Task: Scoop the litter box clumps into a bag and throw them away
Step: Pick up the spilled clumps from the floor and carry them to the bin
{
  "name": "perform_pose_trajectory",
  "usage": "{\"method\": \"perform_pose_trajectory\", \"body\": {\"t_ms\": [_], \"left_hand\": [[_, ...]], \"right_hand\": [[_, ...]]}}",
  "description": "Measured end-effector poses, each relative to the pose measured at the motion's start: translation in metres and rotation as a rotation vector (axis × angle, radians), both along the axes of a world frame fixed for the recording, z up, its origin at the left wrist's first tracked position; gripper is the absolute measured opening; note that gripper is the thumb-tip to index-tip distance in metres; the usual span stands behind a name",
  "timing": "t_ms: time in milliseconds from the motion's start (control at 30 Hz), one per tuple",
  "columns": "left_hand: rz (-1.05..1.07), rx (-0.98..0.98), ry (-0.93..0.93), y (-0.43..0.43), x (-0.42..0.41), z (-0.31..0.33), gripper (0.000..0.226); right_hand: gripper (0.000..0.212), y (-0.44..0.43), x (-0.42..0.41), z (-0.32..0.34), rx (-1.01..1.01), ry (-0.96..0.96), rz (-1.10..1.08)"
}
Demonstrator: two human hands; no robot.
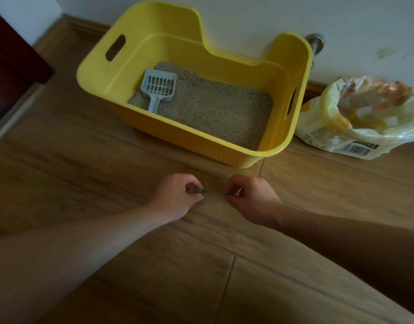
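Two hands: low centre of frame, on the floor [294, 183]
Left hand [175, 197]: grip pinched on grey clumps [196, 190]
Right hand [252, 197]: grip pinched on clumps

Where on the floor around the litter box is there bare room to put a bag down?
Bare floor lies left of the yellow litter box, toward the dark furniture, and across the near boards behind both hands. Right of the box the litter bag crowds the wall side. Between box and hands, left hand and right hand pinch small clumps.
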State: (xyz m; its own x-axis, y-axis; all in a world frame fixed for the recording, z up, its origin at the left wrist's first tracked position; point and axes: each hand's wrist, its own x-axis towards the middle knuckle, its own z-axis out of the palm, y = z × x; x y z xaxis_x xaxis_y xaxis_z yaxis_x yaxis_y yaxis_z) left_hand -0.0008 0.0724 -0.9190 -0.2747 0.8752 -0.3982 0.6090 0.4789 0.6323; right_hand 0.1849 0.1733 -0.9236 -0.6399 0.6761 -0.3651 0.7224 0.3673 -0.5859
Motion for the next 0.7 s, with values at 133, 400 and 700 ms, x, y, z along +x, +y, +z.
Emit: {"method": "perform_pose_trajectory", "body": {"t_ms": [133, 400, 700], "left_hand": [[0.045, -0.022, -0.005, -0.005, -0.010, -0.003, 0.011], [0.136, -0.023, -0.004, -0.002, -0.021, -0.012, 0.009], [0.162, -0.030, -0.015, 0.001, -0.027, -0.019, 0.010]], "right_hand": [[0.027, -0.003, -0.023, -0.006, -0.005, 0.052, 0.035], [0.024, 0.000, -0.055, -0.022, -0.024, 0.092, -0.031], [0.039, 0.000, -0.065, -0.030, 0.025, 0.030, 0.030]]}}
